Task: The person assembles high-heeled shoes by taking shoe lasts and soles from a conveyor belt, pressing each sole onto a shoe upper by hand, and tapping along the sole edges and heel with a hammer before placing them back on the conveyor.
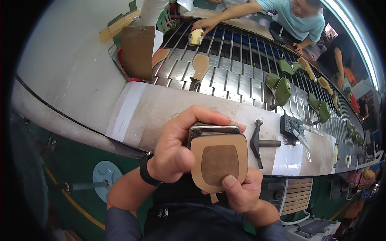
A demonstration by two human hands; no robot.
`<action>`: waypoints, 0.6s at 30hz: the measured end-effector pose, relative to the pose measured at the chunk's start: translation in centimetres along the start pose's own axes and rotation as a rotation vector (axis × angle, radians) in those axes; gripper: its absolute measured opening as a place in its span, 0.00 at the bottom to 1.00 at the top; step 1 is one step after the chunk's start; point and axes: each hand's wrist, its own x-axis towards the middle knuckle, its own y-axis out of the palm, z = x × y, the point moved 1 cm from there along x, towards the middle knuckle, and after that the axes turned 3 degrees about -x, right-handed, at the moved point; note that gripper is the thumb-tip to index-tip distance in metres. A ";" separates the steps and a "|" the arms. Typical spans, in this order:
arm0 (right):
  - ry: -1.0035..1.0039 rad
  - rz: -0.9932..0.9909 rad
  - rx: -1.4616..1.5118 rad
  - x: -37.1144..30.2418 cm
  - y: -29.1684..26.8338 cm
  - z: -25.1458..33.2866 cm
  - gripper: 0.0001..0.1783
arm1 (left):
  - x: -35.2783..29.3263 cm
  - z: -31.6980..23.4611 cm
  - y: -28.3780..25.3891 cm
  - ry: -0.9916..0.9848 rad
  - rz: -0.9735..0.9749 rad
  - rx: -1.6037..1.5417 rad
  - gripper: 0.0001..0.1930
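Observation:
In front of my body I hold a tan shoe sole (pixel 220 160) with a rounded lower end and a brown inset panel. A dark, shiny-edged part shows behind its upper end; I cannot make out what it is. My left hand (pixel 181 148) is closed round the left side and top, fingers curled over the upper edge. On the lower right, my right hand (pixel 243 190) grips the rim, thumb pressed on the sole near the panel's lower edge. A small tan tab (pixel 214 198) hangs below.
On the ledge (pixel 161 108) right of the sole lie a hammer (pixel 259 143) and a black block with brushes (pixel 291 126). Beyond runs a slatted metal conveyor (pixel 225 84) with a tan sole (pixel 200 66) and green shoe lasts (pixel 282 91). Across it, a co-worker's hand (pixel 207 25) touches a yellowish piece.

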 end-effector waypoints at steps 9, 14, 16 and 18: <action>-0.018 -0.018 0.024 0.3 0.9 0.7 0.14 | -0.3 -0.2 -0.7 0.066 0.123 0.264 0.44; -0.013 -0.027 0.036 0.2 1.2 0.5 0.15 | -0.3 -0.4 -0.7 0.064 0.121 0.265 0.44; 0.007 -0.028 0.029 0.1 1.2 0.6 0.15 | -0.3 -0.5 -0.6 0.065 0.126 0.263 0.43; 0.015 -0.032 0.041 0.2 1.4 0.5 0.15 | -0.4 -0.5 -0.7 0.069 0.122 0.271 0.43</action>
